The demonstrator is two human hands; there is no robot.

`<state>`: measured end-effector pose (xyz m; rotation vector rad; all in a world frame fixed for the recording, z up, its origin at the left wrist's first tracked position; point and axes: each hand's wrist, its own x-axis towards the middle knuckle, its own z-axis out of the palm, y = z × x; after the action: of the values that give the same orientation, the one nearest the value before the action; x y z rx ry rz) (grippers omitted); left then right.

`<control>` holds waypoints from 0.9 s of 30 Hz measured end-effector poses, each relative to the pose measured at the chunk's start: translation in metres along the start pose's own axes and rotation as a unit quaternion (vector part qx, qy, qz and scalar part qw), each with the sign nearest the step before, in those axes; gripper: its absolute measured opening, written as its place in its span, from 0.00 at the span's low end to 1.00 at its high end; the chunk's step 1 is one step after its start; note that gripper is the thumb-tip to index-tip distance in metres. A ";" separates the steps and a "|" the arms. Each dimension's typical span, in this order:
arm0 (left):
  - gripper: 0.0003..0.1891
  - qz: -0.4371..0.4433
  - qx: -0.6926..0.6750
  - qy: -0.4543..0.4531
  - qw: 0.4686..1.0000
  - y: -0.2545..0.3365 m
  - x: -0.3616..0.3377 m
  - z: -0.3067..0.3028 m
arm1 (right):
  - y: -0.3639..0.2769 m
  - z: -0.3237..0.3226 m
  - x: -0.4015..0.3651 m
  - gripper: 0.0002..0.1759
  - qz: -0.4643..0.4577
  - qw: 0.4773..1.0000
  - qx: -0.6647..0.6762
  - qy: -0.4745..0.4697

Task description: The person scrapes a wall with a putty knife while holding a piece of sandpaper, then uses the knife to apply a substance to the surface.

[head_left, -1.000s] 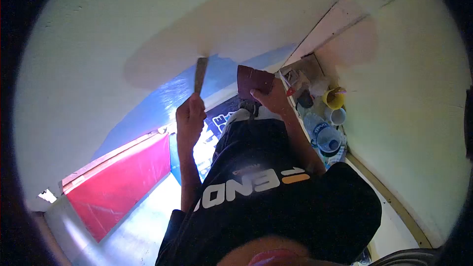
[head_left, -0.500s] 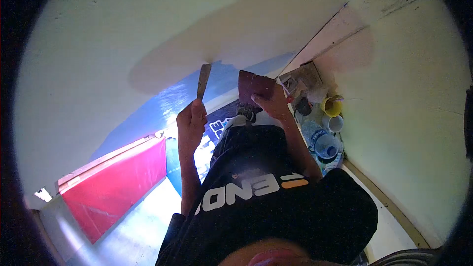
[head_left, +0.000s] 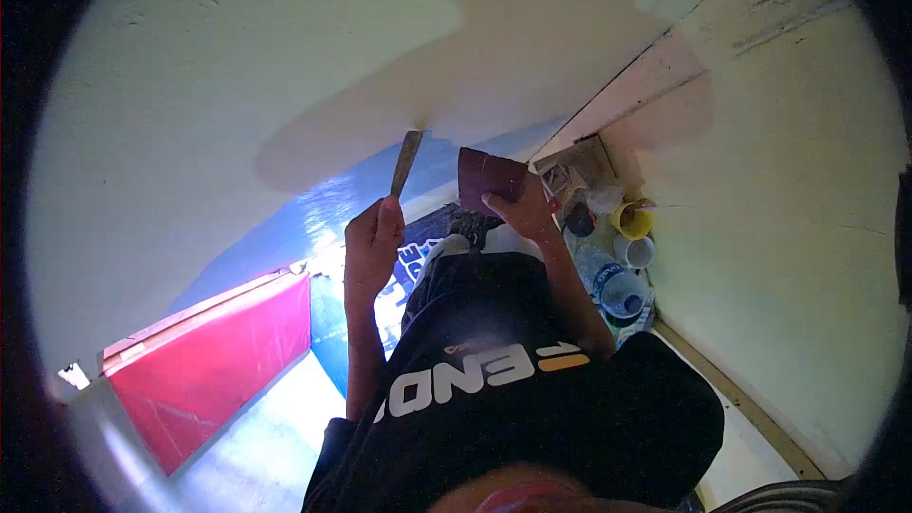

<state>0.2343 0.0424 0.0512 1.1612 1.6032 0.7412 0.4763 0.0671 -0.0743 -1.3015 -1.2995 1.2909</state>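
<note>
My left hand is closed around the lower end of a narrow putty knife, which points up. Its tip is right at the pale wall, by a small mark on the surface. Beside it, my right hand pinches a dark maroon flat square piece between thumb and fingers. The square stands tilted in front of the wall, apart from the knife. Most of the right fingers are hidden behind it.
Along the right wall stand a yellow cup, a white cup and a clear plastic bottle. A grey block lies in the corner behind them. At the lower left is a red panel.
The view has shifted slightly. The putty knife leans more to the right and its tip sits a little further right on the wall. Both hands keep their holds.
</note>
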 end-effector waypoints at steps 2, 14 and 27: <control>0.25 0.034 0.028 -0.007 0.999 0.005 0.007 0.008 | 0.001 0.003 -0.002 0.27 0.006 1.000 0.026 -0.001; 0.27 -0.004 0.046 0.007 0.999 0.004 -0.002 -0.010 | 0.001 -0.006 0.004 0.24 -0.028 0.999 -0.040 0.017; 0.27 0.006 0.068 0.017 0.998 0.015 -0.001 -0.004 | -0.003 -0.002 0.003 0.22 -0.029 0.999 -0.013 0.029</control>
<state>0.2360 0.0467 0.0661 1.2627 1.6974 0.6713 0.4774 0.0702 -0.0710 -1.2999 -1.3077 1.1921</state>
